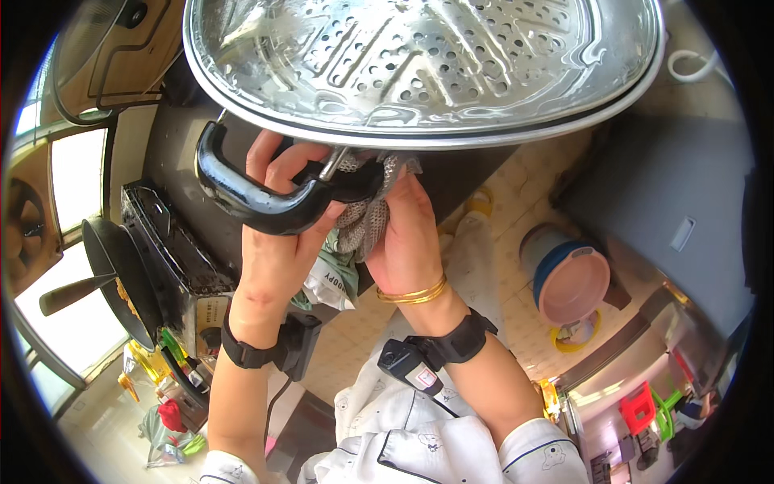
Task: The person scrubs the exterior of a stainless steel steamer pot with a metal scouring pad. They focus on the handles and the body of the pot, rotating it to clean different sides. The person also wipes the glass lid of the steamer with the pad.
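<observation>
A wet, shiny metal steamer pan with a perforated, ribbed bottom fills the top of the view, its rim towards me. From its near left side juts a black loop handle on metal posts. My left hand grips this handle, fingers behind it and thumb by its right end. In my right hand is a crumpled grey mesh scrubbing cloth, pressed against a black part beside the handle's right post. The rim hides some of my right fingertips. Both wrists wear black straps with small devices.
To the left, a dark frying pan stands tilted by a grimy black stove. A dark countertop runs beneath the steamer pan. On the tiled floor at right are stacked basins, near a large grey panel.
</observation>
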The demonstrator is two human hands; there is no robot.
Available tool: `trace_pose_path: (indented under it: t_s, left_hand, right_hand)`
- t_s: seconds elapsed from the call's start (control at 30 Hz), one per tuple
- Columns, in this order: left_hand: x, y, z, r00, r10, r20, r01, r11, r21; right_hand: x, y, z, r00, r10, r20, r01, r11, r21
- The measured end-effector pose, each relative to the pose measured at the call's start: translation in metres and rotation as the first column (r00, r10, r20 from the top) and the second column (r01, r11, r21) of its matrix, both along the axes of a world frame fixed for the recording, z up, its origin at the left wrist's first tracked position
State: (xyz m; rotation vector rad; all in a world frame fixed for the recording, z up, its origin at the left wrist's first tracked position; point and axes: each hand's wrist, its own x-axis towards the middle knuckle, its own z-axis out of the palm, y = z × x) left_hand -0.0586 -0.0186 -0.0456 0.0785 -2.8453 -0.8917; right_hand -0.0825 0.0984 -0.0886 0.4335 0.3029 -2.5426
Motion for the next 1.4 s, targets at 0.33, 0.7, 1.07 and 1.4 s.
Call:
trace_pose_path:
  t_s: [0.33,0.7,1.07,1.4]
  left_hand:
    - [0.0,0.0,0.001,0.999,-0.039,-0.014,0.039,0.999,-0.033]
    - [0.001,-0.001,-0.004,0.999,-0.019,-0.04,0.019,1.0,0.017]
    - [0.001,0.0,-0.007,0.997,0.023,-0.073,-0.021,0.999,0.025]
    - [0.002,-0.002,-0.01,0.998,0.042,-0.041,-0.039,0.997,0.062]
  right_hand:
    - [-0.024,0.02,0.026,0.978,0.204,-0.048,-0.183,0.94,0.287]
    - [-0.013,0.019,0.004,0.989,0.117,0.091,-0.124,0.99,0.065]
    - [-0.001,0.027,0.005,0.964,0.259,-0.061,-0.255,0.965,0.069]
    - [0.001,0.016,-0.002,0.982,0.171,0.076,-0.171,0.985,-0.011]
